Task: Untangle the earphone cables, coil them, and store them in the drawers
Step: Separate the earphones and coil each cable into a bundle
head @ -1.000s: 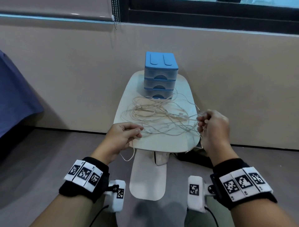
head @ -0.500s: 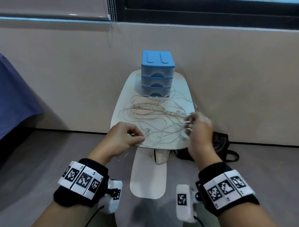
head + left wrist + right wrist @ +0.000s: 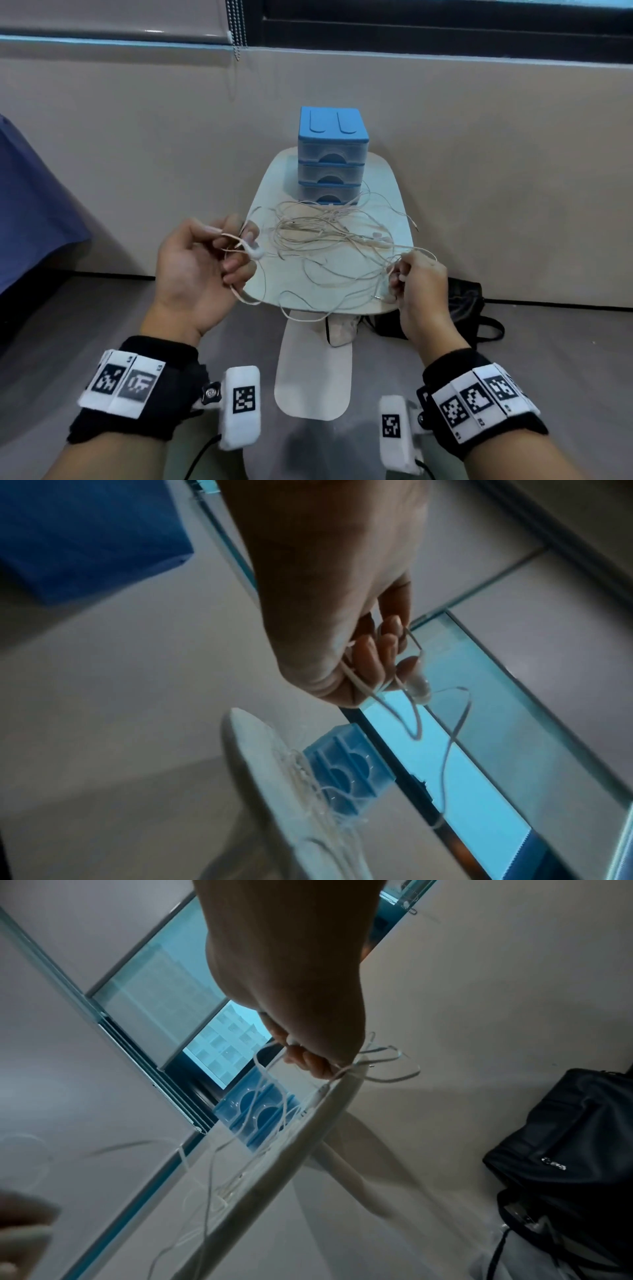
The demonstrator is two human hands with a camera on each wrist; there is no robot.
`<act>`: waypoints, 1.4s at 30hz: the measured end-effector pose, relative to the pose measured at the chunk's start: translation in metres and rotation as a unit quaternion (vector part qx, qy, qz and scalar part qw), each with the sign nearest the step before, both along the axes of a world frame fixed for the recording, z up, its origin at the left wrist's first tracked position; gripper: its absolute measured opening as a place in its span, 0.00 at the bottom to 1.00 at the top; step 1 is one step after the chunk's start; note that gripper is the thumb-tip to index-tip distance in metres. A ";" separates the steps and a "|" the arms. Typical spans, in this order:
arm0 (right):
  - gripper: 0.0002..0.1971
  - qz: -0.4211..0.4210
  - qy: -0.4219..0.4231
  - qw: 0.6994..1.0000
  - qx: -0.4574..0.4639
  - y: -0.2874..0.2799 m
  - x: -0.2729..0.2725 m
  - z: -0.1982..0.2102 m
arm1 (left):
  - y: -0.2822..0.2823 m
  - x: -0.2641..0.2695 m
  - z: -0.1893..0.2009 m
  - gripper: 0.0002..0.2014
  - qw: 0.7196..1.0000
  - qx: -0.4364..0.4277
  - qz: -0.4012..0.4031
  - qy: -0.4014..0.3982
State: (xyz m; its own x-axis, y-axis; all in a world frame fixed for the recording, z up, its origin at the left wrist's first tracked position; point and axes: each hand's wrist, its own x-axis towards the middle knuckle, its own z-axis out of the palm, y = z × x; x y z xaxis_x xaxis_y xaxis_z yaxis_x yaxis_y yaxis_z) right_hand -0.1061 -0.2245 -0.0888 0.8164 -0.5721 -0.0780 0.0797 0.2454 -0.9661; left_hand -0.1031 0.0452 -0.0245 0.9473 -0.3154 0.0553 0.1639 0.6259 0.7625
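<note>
A tangle of white earphone cables lies spread over a small white table. Behind it stands a blue three-drawer unit with all drawers closed. My left hand is raised at the table's left edge, palm turned up, fingers curled round a cable with an earbud sticking out; the left wrist view shows the same earbud below the fingertips. My right hand pinches cable strands at the table's near right corner, as the right wrist view shows the right hand gripping strands.
A black bag sits on the floor right of the table, also as the black bag in the right wrist view. Blue fabric hangs at the far left. A beige wall and window frame stand behind the table.
My left hand has lifted up and left, turning palm up and drawing an earbud and its cable out of the tangle. My right hand shifted slightly right, still holding strands.
</note>
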 end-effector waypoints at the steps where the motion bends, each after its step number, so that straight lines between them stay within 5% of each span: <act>1: 0.16 0.003 -0.012 1.000 -0.004 0.000 -0.002 0.002 | 0.001 -0.001 -0.005 0.07 1.000 0.018 0.009 -0.005; 7: 0.20 0.033 -0.123 0.985 -0.116 -0.004 -0.029 0.019 | 0.000 -0.009 -0.039 0.08 0.990 0.139 0.021 -0.001; 12: 0.29 0.149 -0.085 0.960 -0.223 -0.019 -0.046 0.024 | -0.003 -0.021 -0.067 0.10 0.948 0.314 0.001 -0.057; 18: 0.07 0.205 0.072 0.880 -0.422 -0.020 -0.054 0.004 | -0.028 -0.025 -0.081 0.14 0.897 0.433 -0.021 -0.080; 21: 0.12 0.192 0.079 0.879 -0.430 -0.018 -0.055 0.000 | -0.035 -0.025 -0.081 0.12 0.884 0.458 -0.025 -0.088; 26: 0.04 0.151 0.089 0.867 -0.467 -0.016 -0.054 0.002 | -0.040 -0.028 -0.080 0.10 0.884 0.457 -0.039 -0.091; 31: 0.05 0.206 0.158 0.803 -0.537 -0.010 -0.051 0.009 | -0.041 -0.032 -0.084 0.02 0.884 0.448 -0.052 -0.124; 36: 0.05 0.207 0.257 0.708 -0.625 0.000 -0.068 0.040 | -0.042 -0.036 -0.089 0.15 0.873 0.466 -0.021 -0.140; 38: 0.05 0.165 0.225 0.718 -0.638 0.002 -0.073 0.068 | -0.041 -0.035 -0.089 0.17 0.871 0.468 -0.029 -0.150; 42: 0.07 0.138 0.063 0.809 -0.567 0.005 -0.075 0.135 | -0.042 -0.032 -0.087 0.20 0.876 0.452 -0.049 -0.160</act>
State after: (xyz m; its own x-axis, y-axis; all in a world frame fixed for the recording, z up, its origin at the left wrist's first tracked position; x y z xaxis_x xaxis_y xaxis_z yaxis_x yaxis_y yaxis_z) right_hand -0.1807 -0.2199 0.0466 0.9520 -0.1310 0.2767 0.0560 -0.8140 -0.5781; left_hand -0.1352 0.0035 -0.1112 0.8948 -0.4464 -0.0022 -0.1286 -0.2627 0.9563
